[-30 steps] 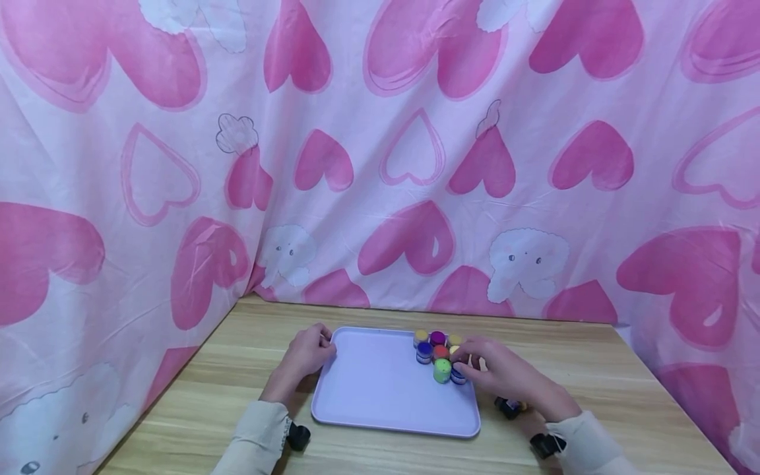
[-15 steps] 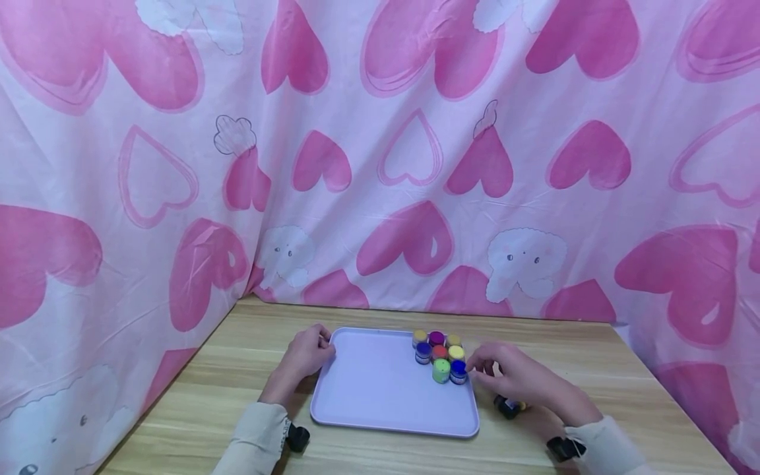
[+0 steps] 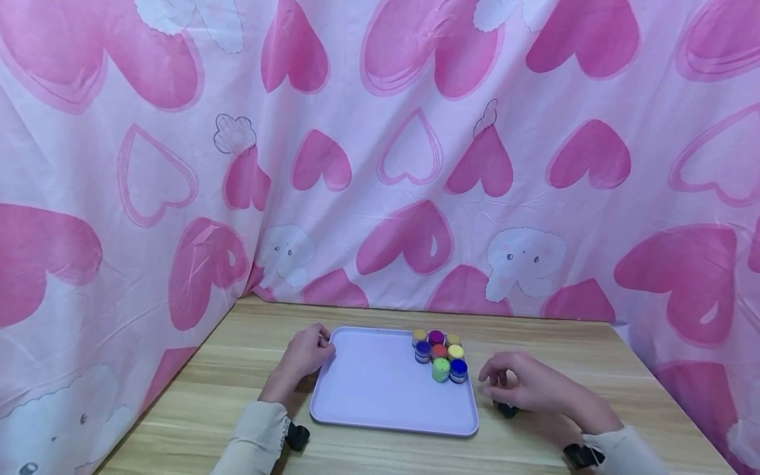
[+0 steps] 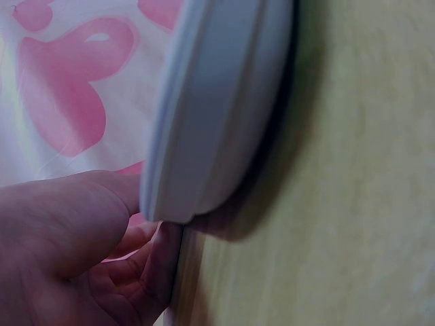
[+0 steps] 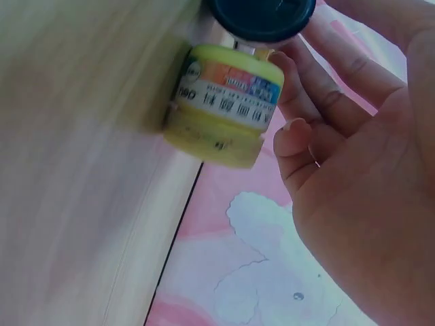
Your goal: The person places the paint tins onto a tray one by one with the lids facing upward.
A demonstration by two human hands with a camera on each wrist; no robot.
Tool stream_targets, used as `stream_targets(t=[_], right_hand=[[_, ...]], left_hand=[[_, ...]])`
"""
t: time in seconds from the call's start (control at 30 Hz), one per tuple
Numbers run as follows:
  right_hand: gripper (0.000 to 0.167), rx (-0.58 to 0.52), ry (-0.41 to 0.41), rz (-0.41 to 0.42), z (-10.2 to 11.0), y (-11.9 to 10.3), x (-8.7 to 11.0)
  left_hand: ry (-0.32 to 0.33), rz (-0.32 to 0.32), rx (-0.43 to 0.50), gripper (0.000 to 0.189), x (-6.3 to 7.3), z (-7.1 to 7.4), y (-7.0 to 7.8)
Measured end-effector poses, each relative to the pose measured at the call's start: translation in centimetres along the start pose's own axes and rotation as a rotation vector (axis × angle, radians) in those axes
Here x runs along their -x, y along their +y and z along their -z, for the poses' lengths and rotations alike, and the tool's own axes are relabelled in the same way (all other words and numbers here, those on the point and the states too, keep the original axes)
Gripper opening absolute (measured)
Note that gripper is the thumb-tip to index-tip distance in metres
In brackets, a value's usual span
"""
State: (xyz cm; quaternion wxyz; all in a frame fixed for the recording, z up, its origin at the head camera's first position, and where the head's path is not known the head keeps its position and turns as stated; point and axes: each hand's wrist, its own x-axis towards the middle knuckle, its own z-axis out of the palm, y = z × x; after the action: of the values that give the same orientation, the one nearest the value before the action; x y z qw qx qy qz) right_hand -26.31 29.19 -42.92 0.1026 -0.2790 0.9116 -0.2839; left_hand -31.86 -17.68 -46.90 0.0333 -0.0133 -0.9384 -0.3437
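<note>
My left hand [image 3: 305,353] pinches the left rim of a pale lilac tray [image 3: 380,396], thumb over the edge and fingers beneath; the left wrist view shows the tray's side [image 4: 211,115] close up. Small paint jars stand grouped in the tray's far right corner, among them a green-lidded jar [image 3: 441,369], a blue-lidded jar [image 3: 458,371] and a yellow-lidded jar [image 3: 456,353]. Right of the tray, my right hand [image 3: 528,382] hangs with loosely bent fingers and holds nothing. Beside its fingers are a yellow jar [image 5: 228,109] with a printed label and a dark lid [image 5: 262,17], partly cut off.
The tray lies on a wood-grain table [image 3: 196,422]. A pink heart-patterned curtain [image 3: 404,165] hangs along its back and left sides. Black devices sit on the left wrist [image 3: 297,437] and right wrist [image 3: 584,455].
My right hand has let go of the blue-lidded jar in the tray and moved right, over to the jars on the table. My left hand has stayed on the tray rim.
</note>
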Motion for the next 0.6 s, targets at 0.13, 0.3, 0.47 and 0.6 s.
stream_targets(t=[0.13,0.3,0.47,0.6], right_hand=[[0.021,0.004,-0.013,-0.004,0.0,0.3,0.6],[0.023,0.014,-0.036,-0.046,0.0,0.7,1.3],[0.024,0.004,-0.058,-0.082,-0.2,1.0,1.5],[0.024,0.013,-0.065,-0.092,-0.3,1.2,1.5]], left_hand=[[-0.006,0.012,0.004,0.021,0.0,0.0,0.1],[0.007,-0.001,-0.008,0.020,-0.1,-0.1,0.0],[0.009,-0.003,-0.011,0.021,-0.1,-0.1,-0.1],[0.005,0.004,-0.005,0.021,-0.1,-0.2,-0.1]])
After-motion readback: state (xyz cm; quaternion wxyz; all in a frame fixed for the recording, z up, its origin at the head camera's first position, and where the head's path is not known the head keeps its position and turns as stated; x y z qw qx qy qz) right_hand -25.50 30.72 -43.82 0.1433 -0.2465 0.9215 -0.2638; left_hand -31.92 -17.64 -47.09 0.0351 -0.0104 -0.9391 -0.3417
